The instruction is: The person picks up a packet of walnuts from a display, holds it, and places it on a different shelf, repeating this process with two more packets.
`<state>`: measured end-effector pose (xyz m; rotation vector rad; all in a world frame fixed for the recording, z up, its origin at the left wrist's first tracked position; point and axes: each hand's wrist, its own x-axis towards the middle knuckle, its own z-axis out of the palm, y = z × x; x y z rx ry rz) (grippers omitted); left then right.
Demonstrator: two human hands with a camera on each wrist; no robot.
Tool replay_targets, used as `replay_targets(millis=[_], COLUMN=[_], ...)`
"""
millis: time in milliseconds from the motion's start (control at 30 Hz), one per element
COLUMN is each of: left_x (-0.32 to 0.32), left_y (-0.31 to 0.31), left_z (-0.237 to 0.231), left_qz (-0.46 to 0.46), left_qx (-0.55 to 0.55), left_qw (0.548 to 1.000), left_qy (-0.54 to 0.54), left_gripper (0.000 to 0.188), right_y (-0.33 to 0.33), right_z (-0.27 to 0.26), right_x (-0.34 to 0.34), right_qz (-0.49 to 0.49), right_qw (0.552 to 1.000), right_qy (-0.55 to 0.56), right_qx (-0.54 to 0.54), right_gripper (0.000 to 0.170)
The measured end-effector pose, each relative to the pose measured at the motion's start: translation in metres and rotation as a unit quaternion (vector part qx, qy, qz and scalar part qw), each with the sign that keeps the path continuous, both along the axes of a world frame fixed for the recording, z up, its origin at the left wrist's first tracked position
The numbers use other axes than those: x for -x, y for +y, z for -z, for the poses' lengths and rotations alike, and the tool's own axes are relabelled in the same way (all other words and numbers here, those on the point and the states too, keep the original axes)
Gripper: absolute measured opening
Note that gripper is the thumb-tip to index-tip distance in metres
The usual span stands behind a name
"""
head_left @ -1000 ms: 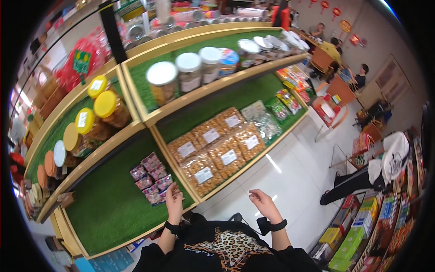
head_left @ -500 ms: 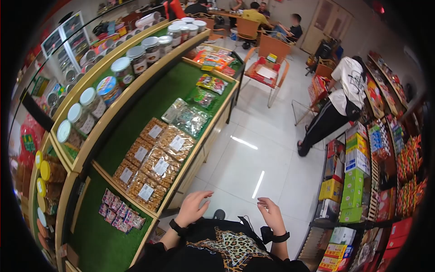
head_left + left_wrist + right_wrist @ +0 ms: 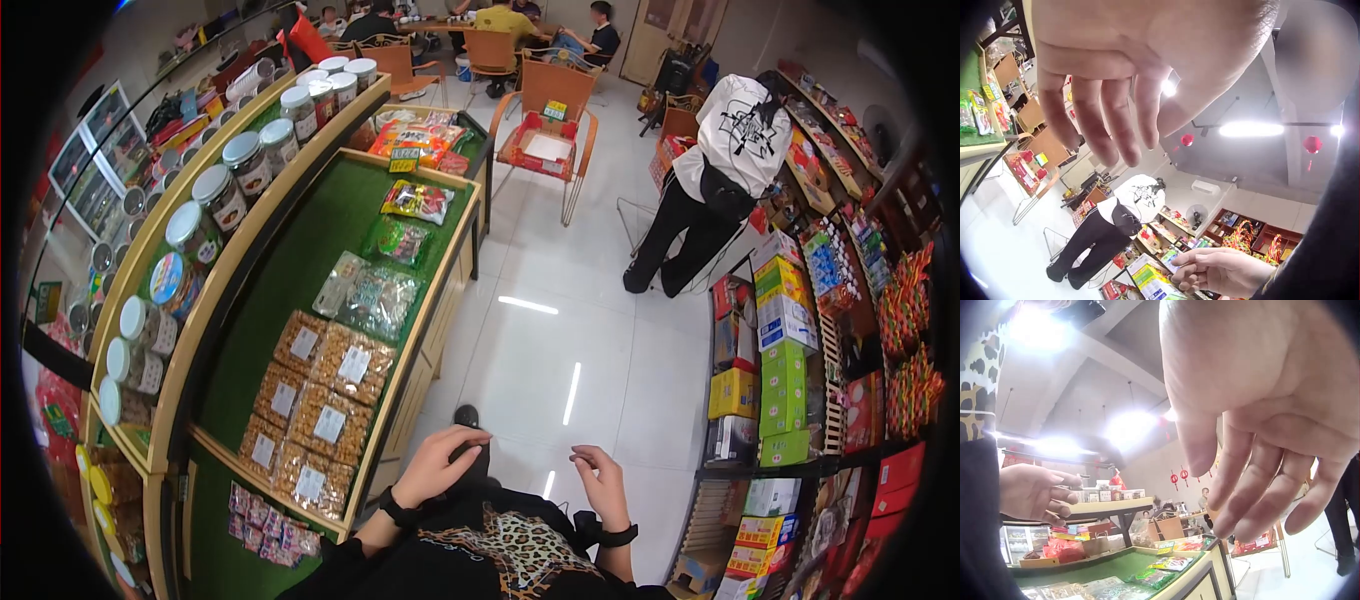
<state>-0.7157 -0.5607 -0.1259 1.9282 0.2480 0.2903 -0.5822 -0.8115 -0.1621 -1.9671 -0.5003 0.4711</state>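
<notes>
Both hands are held out in front of the body with nothing in them. My left hand point(image 3: 438, 466) is beside the front edge of the wooden display stand point(image 3: 372, 470), its fingers loosely extended toward the right. My right hand point(image 3: 602, 484) is raised over the floor, fingers slightly bent and spread. In the left wrist view the left palm point(image 3: 1147, 44) and its loose fingers fill the top; the right wrist view shows the right hand point(image 3: 1266, 387) likewise relaxed. Nearest the left hand on the stand lie clear packs of nut-like snacks point(image 3: 328, 424) with white labels.
Small pink packets point(image 3: 268, 526) lie on the green mat. White-lidded jars point(image 3: 195, 228) line the upper shelf. A person in a white top point(image 3: 735, 140) stands ahead right, beside shelves of boxes point(image 3: 783, 385). An orange chair point(image 3: 562, 100) stands beyond the tiled floor point(image 3: 520, 350).
The head view has swung right, so the stand now lies to the left and the aisle ahead. My left hand, earlier over the pink packets in view, is now beside the stand's edge.
</notes>
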Motion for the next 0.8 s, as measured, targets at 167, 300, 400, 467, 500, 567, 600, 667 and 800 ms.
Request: replay_targets(millis=[167, 300, 400, 467, 500, 567, 600, 667, 800], left_x=[-0.042, -0.075, -0.095, -0.107, -0.111, -0.116, -0.117, -0.123, -0.137], left_y=[0.058, 0.107, 0.135, 0.151, 0.157, 0.168, 0.171, 0.180, 0.190], left_z=[-0.003, -0.008, -0.013, -0.010, -0.006, -0.004, -0.005, -0.007, -0.005], left_qz=[-0.011, -0.024, -0.018, -0.005, -0.001, 0.013, 0.017, 0.012, -0.009], left_qx=[-0.005, -0.041, -0.062, -0.064, -0.072, -0.085, -0.083, -0.069, -0.049], left_qw=[1.000, 0.998, 0.998, 0.998, 0.997, 0.996, 0.996, 0.997, 0.998], left_qy=[-0.005, -0.030, -0.026, -0.020, -0.019, -0.007, 0.004, 0.011, 0.036], left_gripper=[0.021, 0.022, 0.021, 0.021, 0.021, 0.021, 0.021, 0.020, 0.020], right_y=[0.057, 0.105, 0.136, 0.154, 0.161, 0.176, 0.182, 0.192, 0.217], right_z=[-0.016, -0.026, -0.027, -0.025, -0.023, -0.026, -0.026, -0.021, -0.018], right_x=[-0.050, -0.089, -0.111, -0.121, -0.123, -0.127, -0.129, -0.135, -0.160], right_qz=[0.011, 0.005, 0.003, 0.007, 0.010, 0.005, -0.003, -0.017, -0.091], right_qw=[1.000, 0.999, 0.997, 0.997, 0.996, 0.997, 0.997, 0.997, 0.994], right_qy=[-0.026, -0.038, -0.072, -0.079, -0.085, -0.073, -0.071, -0.074, -0.046], right_qx=[-0.010, -0.024, -0.005, -0.015, -0.021, -0.012, -0.005, -0.001, 0.026], right_gripper=[0.020, 0.019, 0.019, 0.019, 0.018, 0.018, 0.019, 0.019, 0.021])
